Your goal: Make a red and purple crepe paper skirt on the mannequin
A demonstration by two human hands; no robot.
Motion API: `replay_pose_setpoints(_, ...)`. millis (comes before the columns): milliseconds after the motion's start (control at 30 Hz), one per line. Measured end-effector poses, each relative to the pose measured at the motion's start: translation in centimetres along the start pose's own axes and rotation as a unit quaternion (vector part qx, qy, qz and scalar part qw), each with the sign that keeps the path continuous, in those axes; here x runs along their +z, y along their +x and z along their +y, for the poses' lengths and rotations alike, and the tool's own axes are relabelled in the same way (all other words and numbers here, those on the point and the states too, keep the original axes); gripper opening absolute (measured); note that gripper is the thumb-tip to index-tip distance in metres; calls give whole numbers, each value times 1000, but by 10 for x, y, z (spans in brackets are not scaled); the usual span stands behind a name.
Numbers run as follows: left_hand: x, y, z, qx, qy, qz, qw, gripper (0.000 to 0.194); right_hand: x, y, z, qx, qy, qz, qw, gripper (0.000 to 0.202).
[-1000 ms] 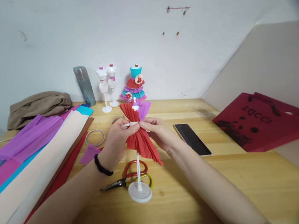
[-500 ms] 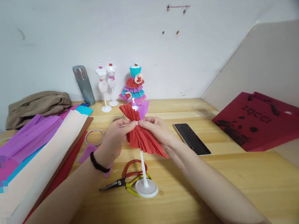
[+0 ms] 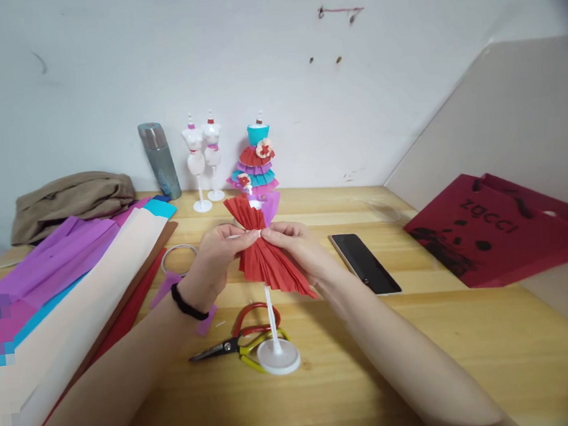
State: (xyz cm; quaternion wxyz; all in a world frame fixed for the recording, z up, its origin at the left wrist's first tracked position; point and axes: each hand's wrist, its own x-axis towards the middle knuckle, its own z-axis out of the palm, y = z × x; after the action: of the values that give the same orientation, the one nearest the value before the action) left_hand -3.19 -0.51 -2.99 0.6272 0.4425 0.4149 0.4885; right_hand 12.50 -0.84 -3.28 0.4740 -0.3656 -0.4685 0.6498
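A small white dress-form mannequin stands in front of me on a round base (image 3: pixel 278 356). Pleated red crepe paper (image 3: pixel 274 267) wraps round its torso, gathered at the waist and flaring above and below. My left hand (image 3: pixel 220 249) pinches the gathered waist from the left, a thin pale strip showing at the fingers. From the right, my right hand (image 3: pixel 291 240) presses thumb and fingers on the same spot. A purple paper piece (image 3: pixel 271 207) sticks out behind the red. Scissors (image 3: pixel 241 341) with red and yellow handles lie beside the base.
Sheets of coloured crepe paper (image 3: pixel 113 269) cover the left side, with a tape ring (image 3: pixel 179 260) beside them. Behind stand a bottle (image 3: pixel 160 161), two white mannequins (image 3: pixel 196 161) and a dressed mannequin (image 3: pixel 258 135). A phone (image 3: pixel 365 263) and red bag (image 3: pixel 507 232) are right.
The red paper and the mannequin's upper part have tilted slightly left. Both hands keep pinching the gathered waist, with only a slight shift.
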Motion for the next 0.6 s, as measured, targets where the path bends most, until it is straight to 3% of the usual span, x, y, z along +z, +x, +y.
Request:
replay_pose_setpoints(367,-1,1,6,31,46,34,998,37,7,0,3,-19,-1,22,1000,34)
replay_pose_setpoints(500,-1,1,5,69,76,47,994,31,10,-1,-1,-30,-66,36,997,33)
replay_pose_setpoints(600,-2,1,9,65,94,26,993,28,9,-3,-7,-36,-107,38,993,32)
